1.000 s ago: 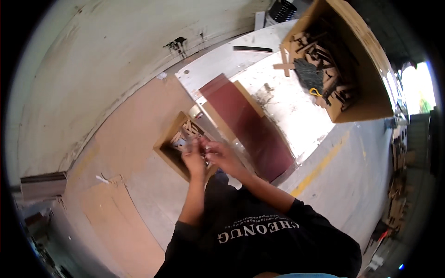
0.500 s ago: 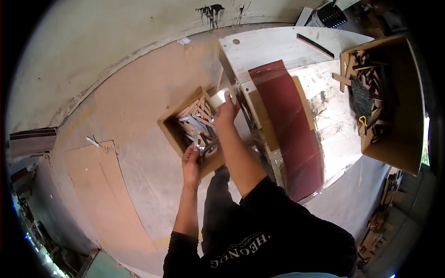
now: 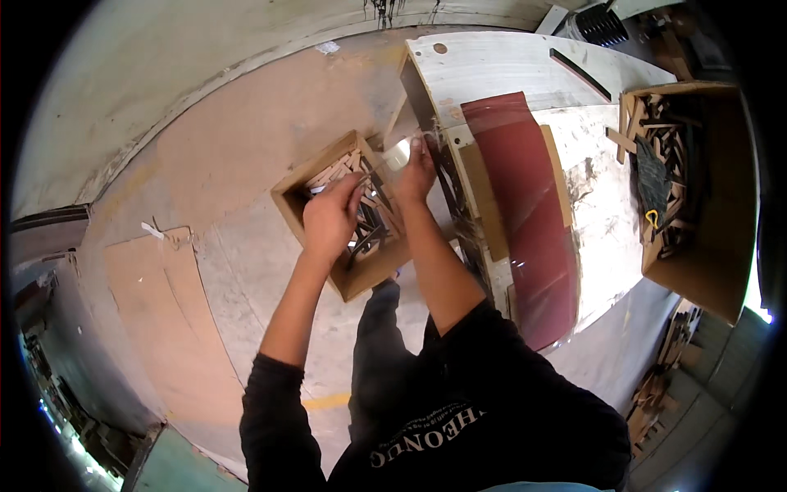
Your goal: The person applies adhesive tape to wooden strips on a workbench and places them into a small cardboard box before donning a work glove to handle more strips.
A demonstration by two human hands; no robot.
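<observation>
Beside the white table (image 3: 500, 61), an open carton (image 3: 373, 271) holds thin strips (image 3: 373, 220); our left hand (image 3: 330, 220) hangs over it with bent fingers, though we cannot tell whether they pinch anything. Our right hand (image 3: 416, 174) grips a pale tape roll (image 3: 397, 154) just by the carton's right wall; we judge it light and firm with a tacky face, best held by its edges.

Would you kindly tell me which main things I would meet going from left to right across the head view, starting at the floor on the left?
Flat cardboard piece → smaller open box → right hand → dark red sheet → larger open box.
</observation>
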